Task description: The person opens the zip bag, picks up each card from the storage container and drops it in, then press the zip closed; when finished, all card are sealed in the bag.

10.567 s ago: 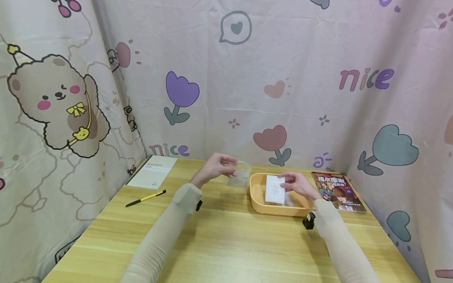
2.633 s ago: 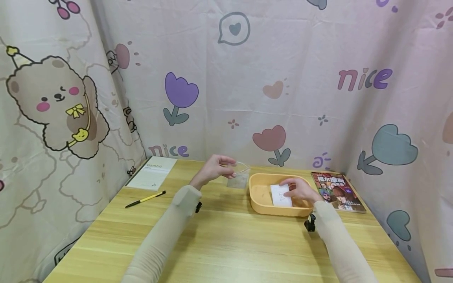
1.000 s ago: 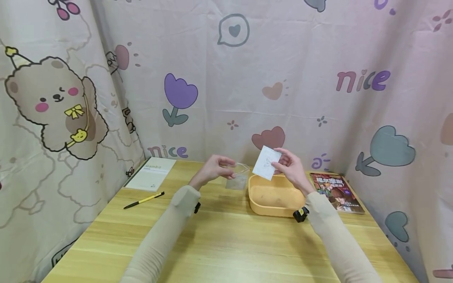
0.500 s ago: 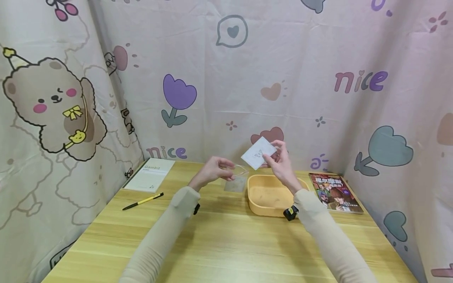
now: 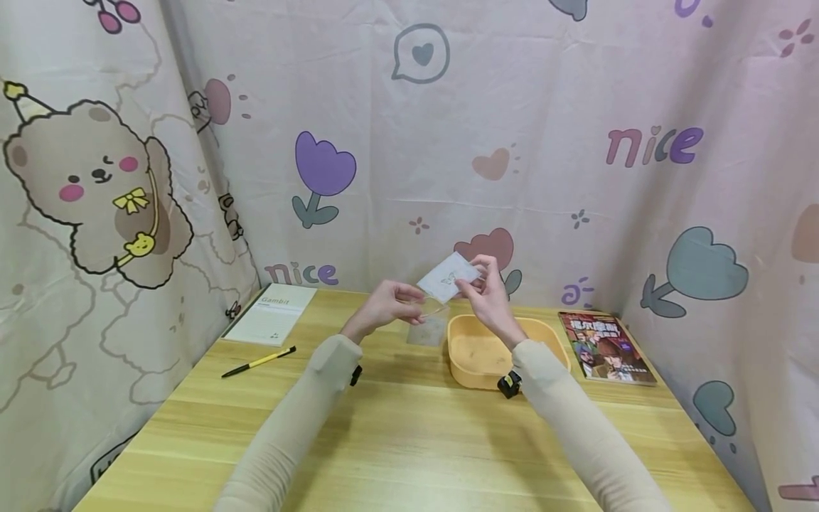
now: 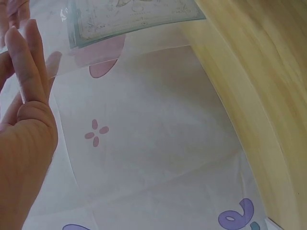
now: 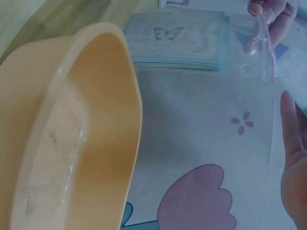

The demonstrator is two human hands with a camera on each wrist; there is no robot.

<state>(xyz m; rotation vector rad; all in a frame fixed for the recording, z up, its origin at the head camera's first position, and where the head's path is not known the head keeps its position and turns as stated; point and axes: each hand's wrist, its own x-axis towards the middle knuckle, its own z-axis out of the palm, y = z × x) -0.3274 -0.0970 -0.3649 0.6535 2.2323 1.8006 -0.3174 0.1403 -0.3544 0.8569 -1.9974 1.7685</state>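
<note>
My left hand (image 5: pixel 392 306) pinches a clear zip bag (image 5: pixel 436 316) by its rim, with the mouth held apart. A stack of cards (image 7: pixel 175 40) with a butterfly drawing on its face lies inside the bag's lower part. My right hand (image 5: pixel 489 291) pinches a white card (image 5: pixel 448 277) with a line drawing between thumb and fingers. The card slants down leftward and its lower edge overlaps the bag's mouth in the head view. Whether its edge is inside the bag, I cannot tell. The right wrist and sleeve pass over the yellow plastic basin (image 5: pixel 465 375).
A magazine (image 5: pixel 606 347) lies right of the basin on the wooden table (image 5: pixel 409 441). At the back left is a white notebook (image 5: pixel 271 314), with a yellow and black pen (image 5: pixel 259 362) in front of it. A printed curtain (image 5: pixel 409 142) hangs behind the table.
My right hand has lifted the white card out of the basin and carried it left to the bag's mouth, tilting it. My left hand has stayed with the bag throughout.
</note>
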